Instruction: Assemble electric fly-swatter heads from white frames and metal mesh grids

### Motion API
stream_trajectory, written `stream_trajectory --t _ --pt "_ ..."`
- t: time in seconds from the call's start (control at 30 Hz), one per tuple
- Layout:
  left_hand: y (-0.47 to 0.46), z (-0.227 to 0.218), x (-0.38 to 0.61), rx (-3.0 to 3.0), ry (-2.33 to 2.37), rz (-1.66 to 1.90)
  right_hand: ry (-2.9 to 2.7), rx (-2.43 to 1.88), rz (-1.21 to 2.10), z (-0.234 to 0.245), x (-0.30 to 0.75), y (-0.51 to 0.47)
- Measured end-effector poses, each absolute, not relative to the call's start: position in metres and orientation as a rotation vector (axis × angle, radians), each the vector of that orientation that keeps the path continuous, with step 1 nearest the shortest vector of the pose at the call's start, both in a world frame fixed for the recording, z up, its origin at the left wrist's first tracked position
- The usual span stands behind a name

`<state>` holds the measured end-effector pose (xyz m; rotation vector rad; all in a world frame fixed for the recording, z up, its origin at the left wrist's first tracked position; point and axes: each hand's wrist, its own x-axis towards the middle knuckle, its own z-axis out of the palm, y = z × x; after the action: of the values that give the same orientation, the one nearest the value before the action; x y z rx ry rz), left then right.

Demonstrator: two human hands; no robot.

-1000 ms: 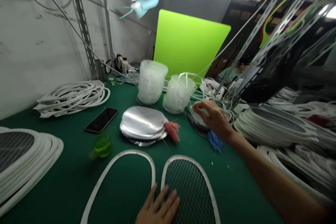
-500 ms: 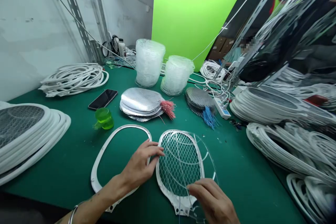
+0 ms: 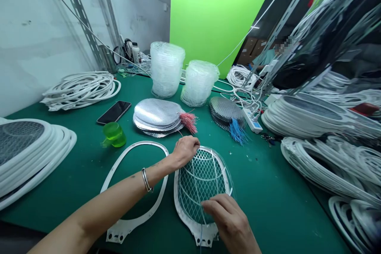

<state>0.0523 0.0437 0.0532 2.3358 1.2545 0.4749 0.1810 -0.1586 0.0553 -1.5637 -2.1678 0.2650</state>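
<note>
A white racket-shaped frame with mesh across it lies before me. Over it sits a clear plastic oval frame with thin ribs, slightly off to the right. My left hand is closed at the top edge, its fingers pinching the clear frame's rim; the fingertips are partly hidden. At the lower right my right hand is closed, with thumb and forefinger pinched on the clear frame near its lower end. A second white racket frame, without mesh, lies to the left beneath my left forearm.
Silvery mesh sheets with red wires and dark mesh sheets with blue wires lie behind. Stacks of clear rings, a phone, a green cup and a power strip stand around. White frames pile on both sides.
My left hand has gone from the mesh frame's left side, fingers spread, to its top edge and closed. The clear frame has shifted left over the mesh frame; my right hand moved slightly left.
</note>
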Motion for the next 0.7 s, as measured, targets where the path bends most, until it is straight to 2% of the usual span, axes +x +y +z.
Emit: stream_trajectory --t 0.7 --pt "0.041 0.035 0.061 2.547 1.273 0.366 -2.122 -1.549 0.322 0.041 0.179 -0.152"
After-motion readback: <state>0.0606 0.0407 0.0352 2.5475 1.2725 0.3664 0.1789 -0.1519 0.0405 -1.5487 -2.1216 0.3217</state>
